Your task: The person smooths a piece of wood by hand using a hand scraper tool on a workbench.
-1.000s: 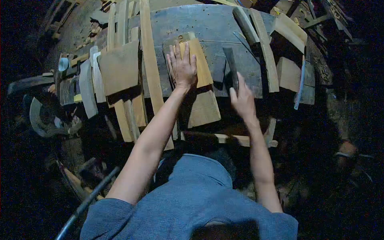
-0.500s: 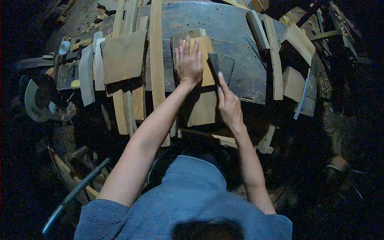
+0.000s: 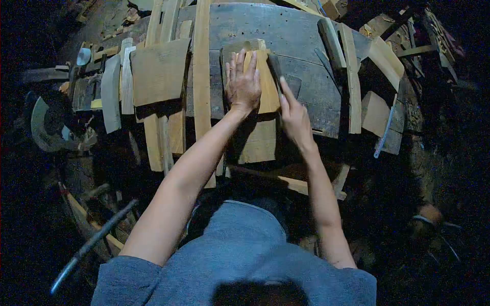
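My left hand (image 3: 244,86) lies flat with fingers stretched out, pressing on a light wooden block (image 3: 267,92) on the workbench (image 3: 245,23). Under and beyond this block, other pieces of wood show in part. My right hand (image 3: 296,121) is closed round the near end of a dark, flat, file-like tool (image 3: 274,65), its index finger laid along the top. The tool points away from me and runs along the block's right edge. Its grip is hidden in my palm.
A wide board (image 3: 159,71) and a long wooden strip (image 3: 202,66) lie left of my hands. To the right are another strip (image 3: 349,76), angled wooden blocks (image 3: 385,61) and a thin pale blade-like strip (image 3: 386,127). A metal bar (image 3: 94,245) slants at lower left.
My right hand and the dark tool have slid forward, away from me, along the block's edge. My left hand stays flat on the block.
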Motion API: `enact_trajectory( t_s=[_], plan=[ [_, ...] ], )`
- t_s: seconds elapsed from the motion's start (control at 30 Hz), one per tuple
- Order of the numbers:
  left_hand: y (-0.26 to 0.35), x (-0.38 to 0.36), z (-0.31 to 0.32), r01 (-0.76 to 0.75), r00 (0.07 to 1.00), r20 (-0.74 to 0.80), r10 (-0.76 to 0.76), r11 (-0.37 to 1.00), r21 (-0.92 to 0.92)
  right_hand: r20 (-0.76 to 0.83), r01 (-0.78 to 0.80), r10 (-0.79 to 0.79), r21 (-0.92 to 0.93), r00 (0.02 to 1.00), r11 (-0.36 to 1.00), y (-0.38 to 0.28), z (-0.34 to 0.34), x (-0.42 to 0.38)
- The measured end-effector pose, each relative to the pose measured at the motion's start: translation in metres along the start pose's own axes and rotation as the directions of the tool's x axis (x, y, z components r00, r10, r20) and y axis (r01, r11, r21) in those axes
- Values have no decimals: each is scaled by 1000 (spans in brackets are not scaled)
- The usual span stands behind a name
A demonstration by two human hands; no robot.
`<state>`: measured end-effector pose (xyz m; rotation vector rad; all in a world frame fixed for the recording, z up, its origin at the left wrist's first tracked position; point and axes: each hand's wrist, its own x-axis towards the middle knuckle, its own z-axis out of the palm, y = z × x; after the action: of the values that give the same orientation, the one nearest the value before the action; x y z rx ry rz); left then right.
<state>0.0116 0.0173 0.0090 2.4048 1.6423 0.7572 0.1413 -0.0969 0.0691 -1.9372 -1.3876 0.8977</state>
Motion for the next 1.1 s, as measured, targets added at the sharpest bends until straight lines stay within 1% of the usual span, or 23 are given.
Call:
enact_trajectory(
  t_s=[0.07,0.1,0.17,0.2,0.27,0.3,0.37,0.43,0.47,0.5,0.57,0.6,0.63,0.7,0.77,0.8,0.83,0.87,0.93,0.97,1.03,1.07,1.1],
  plan=[
    [-2,-1,1,-14,1000,-6,14,1000,-4,-46,73,-71,28,996,997,2,1,14],
    [-1,1,1,-10,1000,-9,10,1000,-9,-52,75,-74,23,996,997,2,-1,6],
    [-1,2,2,1,1000,-2,-1,1000,-16,-14,-2,3,95,1000,996,2,-1,-35],
    [-1,0,2,13,1000,8,-12,1000,-18,1,-7,7,91,1000,996,-2,-3,-50],
    [-4,-2,2,13,1000,4,-12,1000,-20,133,-240,227,95,965,966,-12,-11,-75],
    [-2,-1,2,-12,1000,-19,11,1000,-28,133,-245,232,93,964,965,-9,-9,-69],
    [2,1,0,-24,999,-27,24,1000,2,3,-20,20,71,1000,997,-1,-3,-31],
    [0,1,0,-23,999,-26,23,1000,-20,-21,9,-8,63,1000,998,4,3,18],
    [-1,1,-1,-32,999,-27,31,999,-15,-38,26,-24,52,999,998,3,4,28],
    [-2,1,-1,-33,999,-26,32,999,-14,-43,23,-21,57,999,998,4,5,24],
    [-2,2,4,-22,999,-26,22,1000,-18,-81,95,-85,131,993,987,7,3,4],
    [-2,2,5,-17,999,-34,16,999,-27,-16,24,-23,101,1000,995,7,-1,-16],
    [-3,1,5,-9,999,-38,7,999,-34,-1,17,-17,101,1000,995,6,-4,-35],
    [-4,-1,4,0,1000,-29,-1,999,-34,102,-157,140,177,985,972,4,-10,-67],
    [-1,-1,5,-19,999,-35,18,999,-45,102,-142,126,165,987,976,13,-6,-50],
    [-1,-1,5,-25,999,-49,23,999,-43,12,24,-27,174,1000,985,21,0,-25],
    [-1,0,5,-33,997,-69,30,999,-37,-80,195,-184,168,980,966,25,4,-4],
    [-2,0,5,-40,997,-67,37,998,-45,-87,196,-184,172,979,965,21,3,10],
    [-2,-3,3,-44,997,-65,42,998,-35,83,-45,35,131,996,990,6,-7,34],
    [-3,1,4,-41,997,-67,39,999,-29,63,-31,23,134,998,990,7,-8,32],
    [-6,4,10,-40,996,-78,40,999,-3,21,59,-64,189,998,980,18,-2,-6],
    [-4,4,7,-29,998,-56,28,999,-31,66,12,-25,200,997,980,18,-5,-29],
    [-3,1,4,-13,1000,-29,12,998,-58,86,-1,-17,203,996,979,13,-7,-42]
  ],
)
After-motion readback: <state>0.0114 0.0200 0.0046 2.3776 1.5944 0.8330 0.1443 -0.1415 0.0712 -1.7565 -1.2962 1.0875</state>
